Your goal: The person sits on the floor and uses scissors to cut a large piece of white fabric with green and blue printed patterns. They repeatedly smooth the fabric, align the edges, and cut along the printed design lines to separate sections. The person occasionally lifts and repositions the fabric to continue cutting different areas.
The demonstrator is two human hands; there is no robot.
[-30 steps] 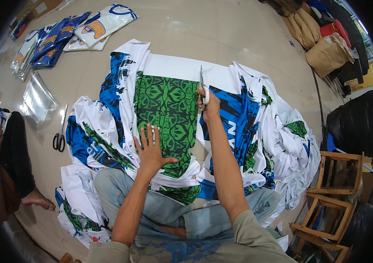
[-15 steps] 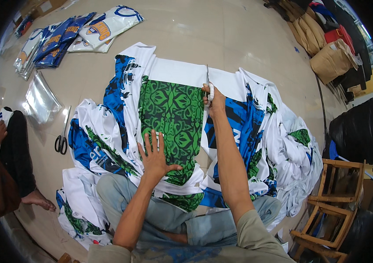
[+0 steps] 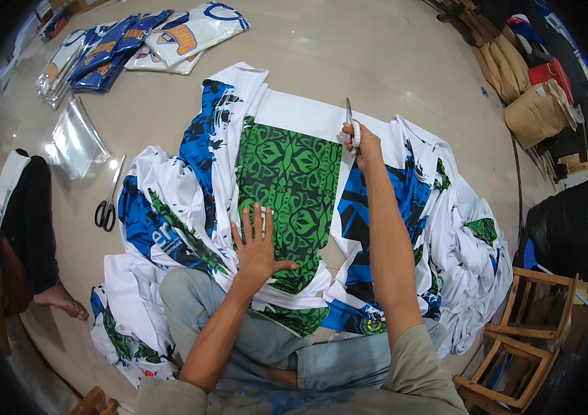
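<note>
My left hand (image 3: 259, 252) lies flat with fingers spread on a green-and-black patterned fabric panel (image 3: 290, 190), pressing its lower part. My right hand (image 3: 366, 146) is closed round the white-wrapped handles of a pair of scissors (image 3: 349, 109). The blades point away from me, over the white fabric (image 3: 297, 107) bordering the panel's far edge, by its far right corner. To the right of the panel, partly under my right forearm, lies blue-and-black printed fabric (image 3: 360, 200). Whether the blades are biting into the cloth, I cannot tell.
Heaps of printed white fabric (image 3: 477, 270) surround my crossed legs. Left of them lie black-handled scissors (image 3: 105, 216), clear plastic sleeves (image 3: 79, 142) and bagged garments (image 3: 190, 38). Another person's leg (image 3: 31, 228) is at far left. Wooden frames (image 3: 539, 297) and paper bags (image 3: 536, 114) stand at right.
The whole view has shifted, so most things sit further right. My right hand with the scissors has moved slightly right of the panel's corner. My left hand keeps its place on the panel.
</note>
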